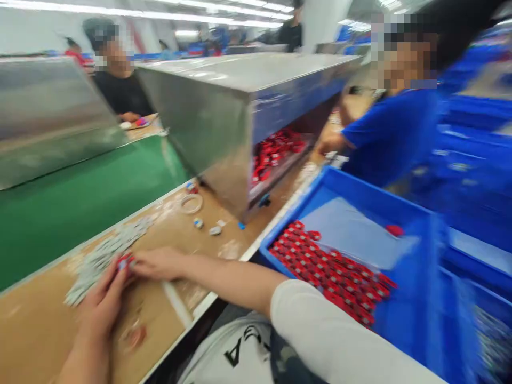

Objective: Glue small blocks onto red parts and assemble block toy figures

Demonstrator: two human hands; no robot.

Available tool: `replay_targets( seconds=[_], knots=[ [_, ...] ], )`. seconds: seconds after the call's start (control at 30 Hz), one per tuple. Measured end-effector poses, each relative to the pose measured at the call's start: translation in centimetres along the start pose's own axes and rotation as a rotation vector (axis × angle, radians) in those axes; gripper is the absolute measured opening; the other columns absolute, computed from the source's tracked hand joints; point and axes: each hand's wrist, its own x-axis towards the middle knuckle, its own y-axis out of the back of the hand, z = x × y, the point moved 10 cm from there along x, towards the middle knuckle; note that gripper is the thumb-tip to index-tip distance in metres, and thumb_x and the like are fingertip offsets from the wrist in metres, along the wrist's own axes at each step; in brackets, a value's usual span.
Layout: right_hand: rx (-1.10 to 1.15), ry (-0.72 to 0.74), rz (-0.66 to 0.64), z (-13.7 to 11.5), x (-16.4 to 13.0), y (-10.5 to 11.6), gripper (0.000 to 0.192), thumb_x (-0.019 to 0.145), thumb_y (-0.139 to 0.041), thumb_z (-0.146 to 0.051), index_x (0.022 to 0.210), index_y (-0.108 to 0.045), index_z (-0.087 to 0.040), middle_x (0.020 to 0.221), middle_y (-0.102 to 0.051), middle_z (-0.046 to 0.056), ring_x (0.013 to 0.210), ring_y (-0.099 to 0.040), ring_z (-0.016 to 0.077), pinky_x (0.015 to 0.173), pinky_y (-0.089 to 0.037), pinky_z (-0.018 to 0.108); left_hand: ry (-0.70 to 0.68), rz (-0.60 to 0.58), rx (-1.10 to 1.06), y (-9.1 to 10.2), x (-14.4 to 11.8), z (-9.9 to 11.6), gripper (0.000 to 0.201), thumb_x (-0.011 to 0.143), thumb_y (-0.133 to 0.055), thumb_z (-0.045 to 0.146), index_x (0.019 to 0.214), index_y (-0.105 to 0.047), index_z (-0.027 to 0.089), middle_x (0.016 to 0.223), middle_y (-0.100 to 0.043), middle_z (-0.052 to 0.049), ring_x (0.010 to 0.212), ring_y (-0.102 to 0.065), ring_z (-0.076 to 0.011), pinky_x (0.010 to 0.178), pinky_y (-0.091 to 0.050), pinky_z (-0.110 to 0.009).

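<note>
My left hand (106, 290) grips a small red part (125, 260) with a pale bluish face, too blurred to name more exactly. My right hand (157, 263) meets it from the other side, its fingers closed at the part's edge. Just beyond both hands, a spread pile of flat pale-grey pieces (108, 258) lies along the worktable (36, 325). Below my hands rests a blurred clear-and-orange ring-like item (135, 336). To my right, a blue tray (348, 186) holds rows of small red parts (332, 266) on a white sheet.
A large metal box (208, 128) stands ahead, with red parts (276, 152) inside its opening. A tape roll (191, 203) and small bits lie before it. Past the worktable runs a green belt (80, 192). A co-worker in blue (396, 133) is at right, another in black (120, 90) across.
</note>
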Motion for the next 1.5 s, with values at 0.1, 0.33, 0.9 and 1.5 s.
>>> replay_targets(
  seconds=[0.1, 0.33, 0.9, 1.5],
  knots=[
    [-0.055, 0.005, 0.020, 0.6, -0.5, -1.2, 0.032, 0.113, -0.042, -0.047, 0.123, -0.062, -0.023, 0.124, -0.077, 0.009, 0.111, -0.074, 0.0258, 0.092, -0.054, 0.035, 0.009, -0.096, -0.163, 0.1, -1.0, -3.0, 0.097, 0.075, -0.070, 0.090, 0.145, -0.069, 0.023, 0.149, -0.067, -0.009, 0.144, -0.060, -0.0383, 0.131, -0.038, -0.060],
    [-0.070, 0.052, 0.043, 1.1, -0.2, -2.7, 0.028, 0.115, -0.038, -0.036, 0.121, -0.061, -0.023, 0.121, -0.076, 0.009, 0.111, -0.071, 0.0223, 0.094, -0.047, 0.031, -0.158, -0.178, -0.256, 0.0, -0.9, -3.0, 0.065, 0.100, -0.061, 0.066, 0.146, -0.068, 0.020, 0.152, -0.065, -0.012, 0.146, -0.058, -0.0308, 0.132, -0.037, -0.051],
    [-0.291, -0.059, -0.016, 1.3, -0.2, -3.4, 0.028, 0.116, -0.037, -0.041, 0.122, -0.056, -0.022, 0.117, -0.079, 0.010, 0.105, -0.073, 0.0248, 0.083, -0.045, 0.031, -0.079, -0.149, -0.316, -0.3, -1.1, -3.8, 0.067, 0.097, -0.067, 0.066, 0.144, -0.069, 0.019, 0.142, -0.073, -0.011, 0.129, -0.069, -0.0324, 0.116, -0.055, -0.048],
    [-0.141, -0.030, 0.022, 1.0, -0.7, -3.0, 0.026, 0.113, -0.039, -0.040, 0.115, -0.059, -0.024, 0.115, -0.077, 0.007, 0.104, -0.070, 0.0233, 0.088, -0.046, 0.031, 0.020, -0.192, -0.521, -1.3, -1.4, -4.6, 0.059, 0.096, -0.072, 0.057, 0.141, -0.068, 0.020, 0.129, -0.075, -0.011, 0.098, -0.075, -0.0247, 0.089, -0.067, -0.040]
  ],
)
